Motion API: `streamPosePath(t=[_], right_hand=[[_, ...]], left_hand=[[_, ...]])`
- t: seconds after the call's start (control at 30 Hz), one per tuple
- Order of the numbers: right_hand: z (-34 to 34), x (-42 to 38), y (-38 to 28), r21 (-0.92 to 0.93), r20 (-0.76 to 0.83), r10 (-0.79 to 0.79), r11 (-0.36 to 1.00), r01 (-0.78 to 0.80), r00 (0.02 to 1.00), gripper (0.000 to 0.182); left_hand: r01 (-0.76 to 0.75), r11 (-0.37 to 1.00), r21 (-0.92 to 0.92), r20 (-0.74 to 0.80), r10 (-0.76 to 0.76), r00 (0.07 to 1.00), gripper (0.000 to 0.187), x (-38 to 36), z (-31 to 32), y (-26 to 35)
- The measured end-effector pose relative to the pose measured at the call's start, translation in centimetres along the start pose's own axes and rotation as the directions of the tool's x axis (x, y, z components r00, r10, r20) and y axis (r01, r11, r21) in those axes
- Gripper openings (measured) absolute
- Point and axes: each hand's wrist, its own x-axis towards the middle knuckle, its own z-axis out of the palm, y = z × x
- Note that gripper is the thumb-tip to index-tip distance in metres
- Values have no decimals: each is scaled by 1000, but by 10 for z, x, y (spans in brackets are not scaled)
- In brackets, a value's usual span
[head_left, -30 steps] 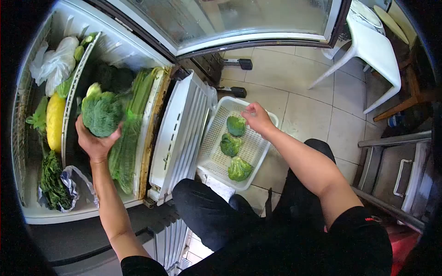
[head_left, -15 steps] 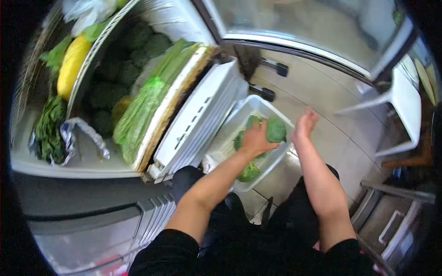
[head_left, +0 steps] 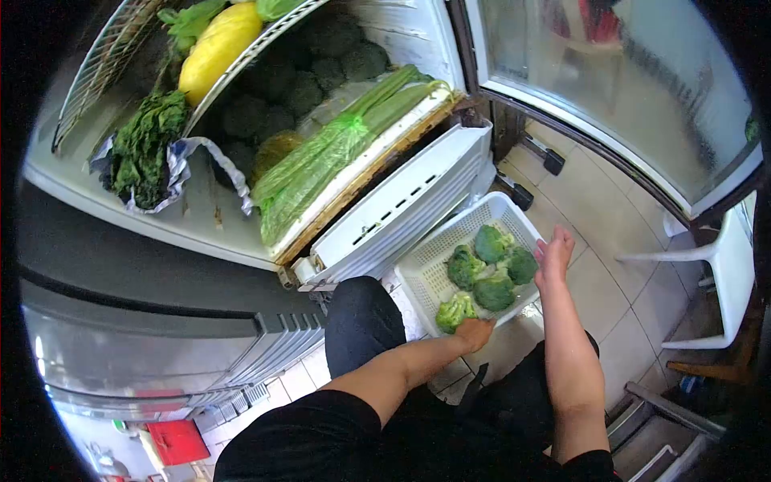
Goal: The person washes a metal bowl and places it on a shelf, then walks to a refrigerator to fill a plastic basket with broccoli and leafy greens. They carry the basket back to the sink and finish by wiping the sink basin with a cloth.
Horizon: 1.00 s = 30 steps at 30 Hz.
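Left hand [head_left: 475,333]: positioned at the near end of the white basket [head_left: 415,281], directly beside the lowest broccoli head [head_left: 456,312]. The fingertips are hidden; whether they are closed on this head, closed on the rim or free cannot be determined.

Right hand [head_left: 554,253]: raised at the basket's right side, fingers extended, nothing held. Contact with the rim cannot be confirmed.

Load status: five broccoli heads lie in the basket. Forward of the left hand are a right-hand head [head_left: 520,265], a far head [head_left: 490,243], a left-hand head [head_left: 465,267] and a middle head [head_left: 494,291]. The near portion of the basket floor is partly hidden by the left hand.

Stock: up and to the left of both hands, the open fridge [head_left: 76,181] contains numerous dark green heads [head_left: 305,95], beside bagged long green stalks [head_left: 329,157].

Markings: no brand, label or writing is legible.
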Motion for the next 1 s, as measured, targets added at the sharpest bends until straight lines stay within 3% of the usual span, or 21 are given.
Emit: streamPosePath(t=[0.07,0.13,0.2,0.23,0.27,0.33,0.37,0.4,0.47,0.5,0.57,0.6,0.67,0.83,1.0], right_hand=[[6,-5,-4,0,26,10,1000,-10,1000,40],[8,-12,-8,-13,25,57,998,-56,998,40],[7,-8,-5,-21,32,55,998,-54,998,40],[7,-6,-3,-20,29,60,998,-60,998,40],[7,-4,-2,-14,32,66,998,-66,997,40],[6,-3,0,-1,53,51,999,-51,997,40],[5,-2,1,3,57,50,999,-50,997,40],[6,-1,2,-2,57,50,999,-50,997,40],[7,-1,0,-1,67,44,999,-44,997,39],[7,-4,-3,14,67,54,998,-55,996,39],[6,-7,-3,26,79,62,998,-65,995,39],[6,-7,-3,12,64,65,998,-66,996,39],[7,-1,2,-9,53,70,998,-70,996,39],[-3,29,19,-13,146,93,996,-92,985,40],[-11,39,23,28,267,118,991,-130,956,54]], left_hand=[[-32,999,7,-33,32,999,30,4,-2,3],[-21,998,-60,46,24,999,38,2,-7,9],[-142,989,49,69,139,988,46,-12,-56,14],[-74,991,-113,-59,68,996,47,-37,-112,23],[-62,994,-94,-192,44,981,43,-49,-156,13],[85,989,-121,-507,-135,851,37,-92,-253,-35],[126,975,-185,-718,-222,659,33,-123,-305,-50],[249,952,-180,-749,-297,592,32,-145,-356,-83],[510,860,-29,-909,-235,344,44,-188,-417,-155],[691,722,-41,-879,-354,318,53,-204,-441,-181],[838,494,230,-876,-271,400,56,-212,-463,-329],[829,531,175,-852,-340,398,55,-228,-466,-351],[789,614,-12,-858,-412,307,53,-249,-460,-350],[733,639,-233,-929,-369,27,49,-268,-450,-334],[600,737,-311,-935,-350,-56,46,-260,-447,-307]])
